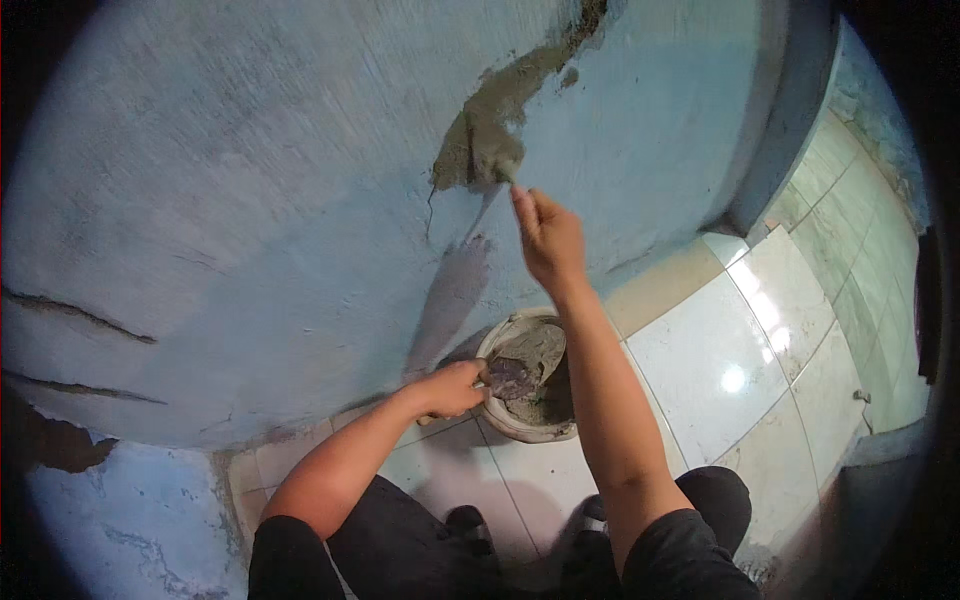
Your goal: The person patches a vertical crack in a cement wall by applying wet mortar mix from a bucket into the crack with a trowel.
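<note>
Raised to the wall, my right hand (548, 238) is closed around a small mortar-smeared spreading tool (508, 170), its tip against a patch of wet grey mortar (490, 125). Its exact shape is hard to make out against the mortar. The patch runs up the wall, and a thin crack (431, 205) shows below its lower end. Lower down, my left hand (452, 389) grips a trowel (535, 350) by its handle, which pokes out beneath the fist. Mortar is heaped on the trowel, which is over a round bucket (528, 432). My right forearm hides part of the bucket's right side.
The painted blue wall (330, 200) carries two dark cracks (80, 312) at left and a broken hole (65, 443) below them. The bucket stands on a tiled floor (700, 330) close to the wall's foot. A door frame (790, 120) rises at right.
</note>
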Tool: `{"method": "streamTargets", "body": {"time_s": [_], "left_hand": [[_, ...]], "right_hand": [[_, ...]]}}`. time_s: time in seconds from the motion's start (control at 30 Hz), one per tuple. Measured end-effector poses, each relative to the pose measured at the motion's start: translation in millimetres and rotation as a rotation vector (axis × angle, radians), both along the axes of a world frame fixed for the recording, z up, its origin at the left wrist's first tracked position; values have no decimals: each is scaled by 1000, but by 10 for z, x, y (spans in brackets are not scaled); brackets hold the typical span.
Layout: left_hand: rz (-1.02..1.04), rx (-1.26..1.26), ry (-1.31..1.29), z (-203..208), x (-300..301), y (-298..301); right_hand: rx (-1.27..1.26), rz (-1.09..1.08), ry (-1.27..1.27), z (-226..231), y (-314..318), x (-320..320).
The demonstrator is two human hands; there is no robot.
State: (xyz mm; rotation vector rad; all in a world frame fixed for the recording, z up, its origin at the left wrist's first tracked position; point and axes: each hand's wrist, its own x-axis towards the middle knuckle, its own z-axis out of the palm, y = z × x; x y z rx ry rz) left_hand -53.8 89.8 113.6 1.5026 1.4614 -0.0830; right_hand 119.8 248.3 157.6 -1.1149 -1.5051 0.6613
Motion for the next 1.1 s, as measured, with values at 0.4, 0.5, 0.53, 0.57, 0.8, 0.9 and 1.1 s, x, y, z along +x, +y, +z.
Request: {"method": "streamTargets", "body": {"time_s": [0.4,0.5,0.53,0.57,0.8,0.9,1.1], "left_hand": [[30,-23,-22,-8,-31,0],[19,-29,0,24,-1,29],[19,-19,-2,20,-1,26],[21,-18,0,6,-17,21],[18,-20,9,70,-19,-9],[15,-14,25,5,-95,-16],[26,-55,-6,-112,-117,-10]], "right_hand": [[-4,-25,86,53,68,41],[6,-46,-31,-93,-38,-89],[50,-10,-96,-147,-90,-146],[95,26,-161,-188,-134,-181],[-9,53,363,36,121,9],[-82,109,467,282,117,50],[-63,64,185,271,28,-36]]}}
